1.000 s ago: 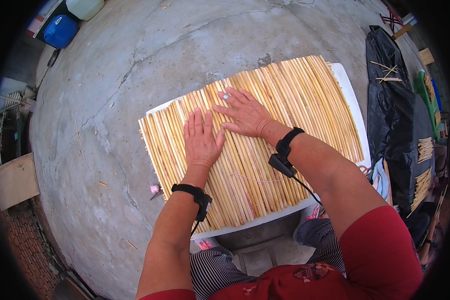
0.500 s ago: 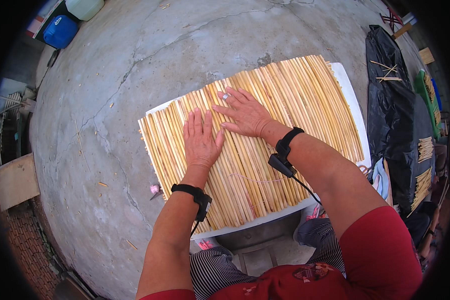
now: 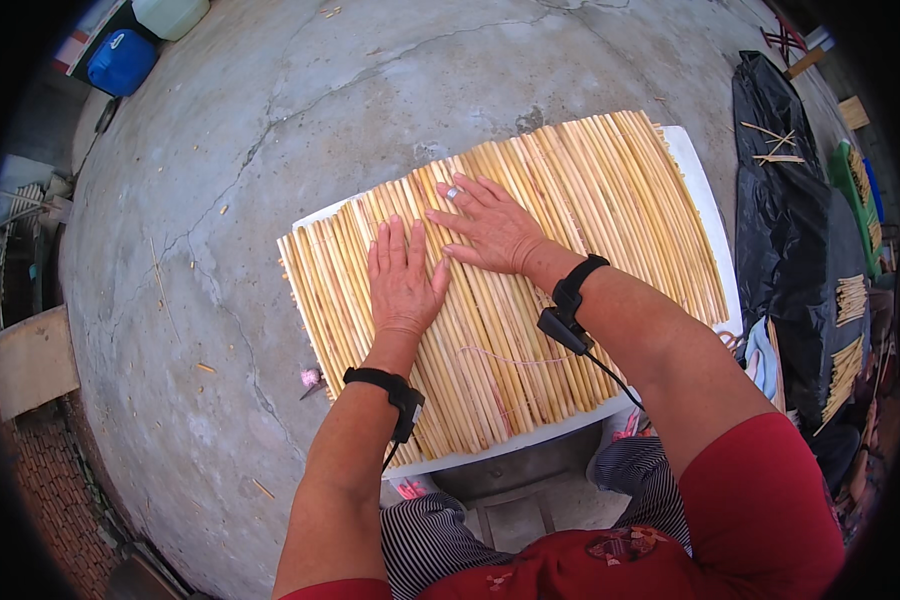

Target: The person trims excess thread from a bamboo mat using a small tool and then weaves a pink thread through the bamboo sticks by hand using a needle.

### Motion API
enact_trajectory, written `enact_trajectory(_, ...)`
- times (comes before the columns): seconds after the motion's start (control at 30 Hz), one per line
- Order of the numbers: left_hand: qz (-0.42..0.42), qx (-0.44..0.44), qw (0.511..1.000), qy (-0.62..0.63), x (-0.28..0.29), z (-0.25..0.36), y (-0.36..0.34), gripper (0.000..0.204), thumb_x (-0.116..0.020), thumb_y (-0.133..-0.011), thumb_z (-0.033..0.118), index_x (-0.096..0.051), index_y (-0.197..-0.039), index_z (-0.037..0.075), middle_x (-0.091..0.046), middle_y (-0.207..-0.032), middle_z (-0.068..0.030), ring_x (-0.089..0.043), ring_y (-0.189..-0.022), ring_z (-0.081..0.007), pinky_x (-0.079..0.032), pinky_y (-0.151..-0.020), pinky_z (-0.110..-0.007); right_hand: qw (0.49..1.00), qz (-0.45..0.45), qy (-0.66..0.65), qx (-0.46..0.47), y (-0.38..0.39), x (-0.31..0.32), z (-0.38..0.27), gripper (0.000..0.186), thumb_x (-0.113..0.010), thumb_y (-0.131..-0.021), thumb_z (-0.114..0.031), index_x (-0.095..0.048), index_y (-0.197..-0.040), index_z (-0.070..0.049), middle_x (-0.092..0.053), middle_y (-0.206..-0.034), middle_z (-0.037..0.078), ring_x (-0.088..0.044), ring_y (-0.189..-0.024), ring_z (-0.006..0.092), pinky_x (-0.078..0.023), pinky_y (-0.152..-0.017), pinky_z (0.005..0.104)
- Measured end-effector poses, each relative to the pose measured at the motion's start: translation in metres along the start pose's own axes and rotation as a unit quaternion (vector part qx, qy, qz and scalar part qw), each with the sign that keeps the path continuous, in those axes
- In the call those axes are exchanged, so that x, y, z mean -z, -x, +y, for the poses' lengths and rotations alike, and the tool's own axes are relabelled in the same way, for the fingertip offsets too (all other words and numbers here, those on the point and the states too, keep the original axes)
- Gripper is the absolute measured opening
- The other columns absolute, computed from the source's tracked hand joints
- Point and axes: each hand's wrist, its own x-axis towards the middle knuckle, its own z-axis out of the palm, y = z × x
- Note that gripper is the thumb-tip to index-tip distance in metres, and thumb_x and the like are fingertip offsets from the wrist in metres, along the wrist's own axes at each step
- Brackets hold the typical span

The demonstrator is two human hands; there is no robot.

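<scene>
Head view: on the blue plastic drum (image 3: 122, 62) at the top left, a small white mark can be seen, but its writing is too small to be read. Beside it, a pale white plastic drum (image 3: 170, 14) is cut off by the top edge; what is held in either drum cannot be told. At the far right, bunches of short sticks are held in a green tray (image 3: 838, 182), which is squeezed and bent by the rim.

Long, thin, yellow wooden sticks (image 3: 590, 220) are laid side by side on a white table (image 3: 699, 190), and most of its top is hidden by them. The left hand (image 3: 403, 285) is laid flat on the sticks, its fingers straight and its thumb held out. The right hand (image 3: 495, 235) is laid beside it, fingers spread; nothing is gripped by either. Thin pink thread (image 3: 510, 358) is stretched loosely across the sticks.
</scene>
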Motion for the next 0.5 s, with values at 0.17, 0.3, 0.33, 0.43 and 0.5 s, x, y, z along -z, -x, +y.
enact_trajectory(0.17,0.001,0.001,1.0,-0.001,0.0003,-0.0008,0.0008,0.066,-0.055,-0.095,0.045,-0.043,-0.147,0.008,-0.034,-0.155,-0.0204,-0.027,-0.146,-0.0354,-0.021,-0.118,-0.049,1.0,0.002,0.003,0.002,-0.0008,-0.0002,-0.0004,0.062,-0.04,-0.097,-0.06,-0.041,-0.15,-0.028,-0.032,-0.159,0.007,-0.019,-0.15,0.0256,-0.009,-0.123,0.0424)
enact_trajectory(0.3,0.003,-0.001,1.0,-0.002,0.0001,0.0003,-0.0001,0.066,-0.055,-0.095,0.045,-0.042,-0.148,0.008,-0.034,-0.155,-0.0204,-0.027,-0.146,-0.0353,-0.021,-0.118,-0.049,1.0,0.001,0.004,0.002,-0.0007,-0.0006,0.0004,0.062,-0.04,-0.097,-0.06,-0.041,-0.15,-0.028,-0.032,-0.159,0.007,-0.019,-0.15,0.0257,-0.01,-0.123,0.0423)
enact_trajectory(0.33,0.001,0.0,1.0,-0.004,-0.0002,0.0003,-0.0001,0.066,-0.055,-0.095,0.045,-0.042,-0.148,0.008,-0.034,-0.155,-0.0204,-0.027,-0.146,-0.0355,-0.021,-0.118,-0.049,1.0,0.0,0.004,0.002,-0.0008,-0.0007,0.0007,0.062,-0.04,-0.097,-0.06,-0.041,-0.15,-0.028,-0.032,-0.159,0.007,-0.019,-0.15,0.0257,-0.01,-0.123,0.0423)
enact_trajectory(0.43,-0.001,0.0,1.0,-0.005,-0.0004,-0.0004,0.0002,0.067,-0.055,-0.095,0.045,-0.042,-0.148,0.008,-0.033,-0.155,-0.0203,-0.027,-0.146,-0.0357,-0.021,-0.119,-0.049,1.0,0.001,0.002,0.002,-0.0006,0.0,0.0008,0.062,-0.04,-0.097,-0.059,-0.041,-0.15,-0.028,-0.032,-0.159,0.007,-0.019,-0.15,0.0257,-0.01,-0.123,0.0422)
enact_trajectory(0.5,0.0,-0.002,1.0,-0.005,-0.0004,-0.0007,0.0002,0.067,-0.055,-0.095,0.046,-0.041,-0.148,0.008,-0.033,-0.156,-0.0203,-0.027,-0.146,-0.0357,-0.021,-0.119,-0.048,1.0,-0.001,-0.003,0.002,-0.0006,0.0006,0.0004,0.062,-0.041,-0.097,-0.059,-0.041,-0.15,-0.027,-0.032,-0.159,0.007,-0.019,-0.15,0.0257,-0.01,-0.123,0.0423)
